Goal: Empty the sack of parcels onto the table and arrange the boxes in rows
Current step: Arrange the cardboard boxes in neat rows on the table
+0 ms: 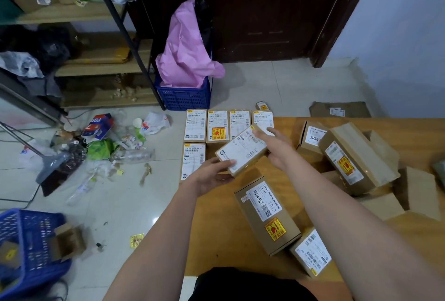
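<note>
Centre of frame: the left hand (212, 175) and right hand (277, 146) clasp opposite ends of a brown cardboard parcel with a white shipping label (242, 150), held tilted over the wooden table (216, 235). Above it, four labelled boxes (228, 125) form a row, a fifth labelled box (192, 161) below. Lower centre, a loose cardboard box (266, 214) reads "12V4A-5525".

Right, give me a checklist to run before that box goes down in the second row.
1. Held box gripped at both ends by left hand and right hand: ok.
2. Label faces up: ok.
3. Box square with the rows: not ok, it is angled.
4. Back row of four laid side by side: ok.
5. Slot beside the second-row box free: cannot tell, the held box covers it.
6. Loose boxes off the slot: ok.
</note>
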